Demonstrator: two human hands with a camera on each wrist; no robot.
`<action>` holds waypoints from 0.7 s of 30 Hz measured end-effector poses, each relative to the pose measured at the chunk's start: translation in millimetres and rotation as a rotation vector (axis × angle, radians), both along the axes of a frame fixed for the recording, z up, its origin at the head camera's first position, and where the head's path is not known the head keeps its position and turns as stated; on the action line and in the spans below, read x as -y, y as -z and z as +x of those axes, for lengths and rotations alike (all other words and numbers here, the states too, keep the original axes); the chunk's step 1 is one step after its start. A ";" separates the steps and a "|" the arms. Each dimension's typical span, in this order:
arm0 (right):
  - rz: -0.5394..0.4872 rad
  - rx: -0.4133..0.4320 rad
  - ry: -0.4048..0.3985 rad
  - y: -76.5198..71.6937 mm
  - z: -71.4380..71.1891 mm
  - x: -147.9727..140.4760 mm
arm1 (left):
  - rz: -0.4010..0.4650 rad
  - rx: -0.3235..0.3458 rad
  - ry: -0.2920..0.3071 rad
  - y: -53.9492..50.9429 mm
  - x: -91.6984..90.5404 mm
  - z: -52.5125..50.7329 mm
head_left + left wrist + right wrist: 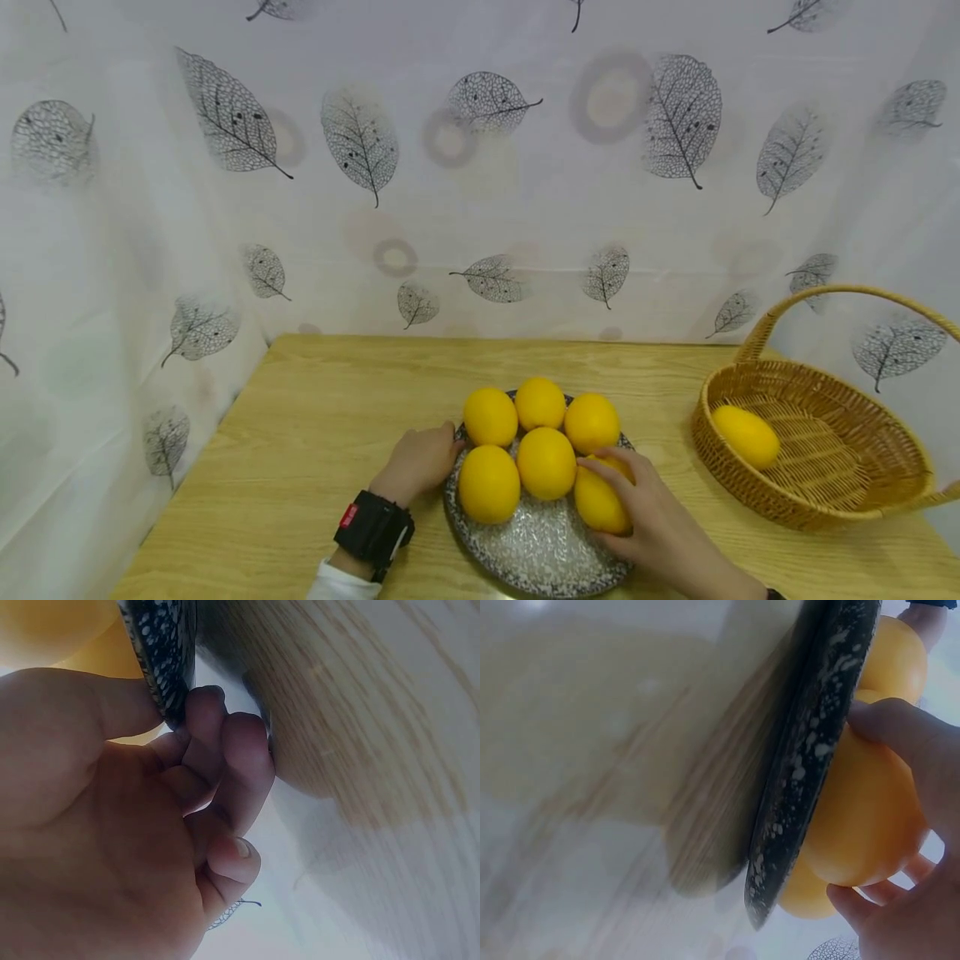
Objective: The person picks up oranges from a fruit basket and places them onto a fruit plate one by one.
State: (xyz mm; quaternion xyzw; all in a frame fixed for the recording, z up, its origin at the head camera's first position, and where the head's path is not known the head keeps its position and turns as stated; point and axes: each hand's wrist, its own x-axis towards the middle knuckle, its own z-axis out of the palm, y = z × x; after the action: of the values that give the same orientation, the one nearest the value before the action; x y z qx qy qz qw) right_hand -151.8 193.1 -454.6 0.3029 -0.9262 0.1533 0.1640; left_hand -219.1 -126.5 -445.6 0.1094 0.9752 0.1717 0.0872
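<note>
A round speckled grey plate [547, 546] with a dark rim bears several smooth yellow fruits, perhaps lemons. My left hand [422, 460] grips the plate's left rim; in the left wrist view the thumb lies over the rim [161, 656] and curled fingers are beneath it. On the plate's right side, my right hand [660, 527] holds a yellow fruit [597, 502], its fingers and thumb spread around it. The right wrist view shows that fruit [866, 814] low against the plate's rim [810, 757]; whether it touches the plate is hidden.
To the right stands a wicker basket [892, 425] with a tall arched handle, and one oval yellow fruit [746, 436] lies inside it at the left. The wooden table [330, 417] ends at a leaf-patterned curtain [525, 208] behind and at the left.
</note>
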 end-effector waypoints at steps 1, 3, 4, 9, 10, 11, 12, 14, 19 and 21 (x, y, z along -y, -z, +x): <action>-0.002 0.013 0.005 -0.6 0.0 -0.1 | -0.001 0.001 -0.003 -0.2 0.0 -0.1; -0.003 0.037 0.009 -1.6 -0.1 -0.2 | -0.004 0.002 -0.005 -0.4 0.1 -0.2; -0.002 0.048 0.011 -2.2 -0.1 -0.3 | -0.005 0.003 -0.007 -0.4 0.1 -0.1; 0.013 0.065 -0.001 -4.9 -2.4 -2.2 | -0.004 0.000 -0.005 -1.1 0.0 0.4; 0.018 0.066 -0.003 -5.4 -2.8 -2.8 | -0.004 0.001 -0.005 -1.4 0.0 0.5; 0.023 0.065 -0.007 -5.7 -3.1 -3.3 | -0.002 0.004 -0.004 -1.6 -0.1 0.6; 0.029 0.062 -0.011 -5.8 -3.5 -3.8 | -0.001 0.004 -0.004 -1.8 0.1 0.8; 0.038 0.053 -0.015 -5.7 -3.9 -4.9 | 0.000 0.009 -0.003 -1.4 -0.1 0.6; 0.044 0.027 -0.026 -4.5 -5.0 -6.1 | 0.002 0.007 -0.003 1.0 0.1 -0.2; 0.043 0.016 -0.034 -4.4 -5.4 -6.0 | 0.001 0.002 -0.002 2.6 0.5 -0.1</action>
State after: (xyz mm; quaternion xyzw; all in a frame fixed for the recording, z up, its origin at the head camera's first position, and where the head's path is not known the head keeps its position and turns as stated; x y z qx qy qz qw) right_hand -157.2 199.1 -450.2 0.3208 -0.9253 0.1385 0.1473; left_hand -219.2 -127.1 -448.1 0.1083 0.9751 0.1722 0.0881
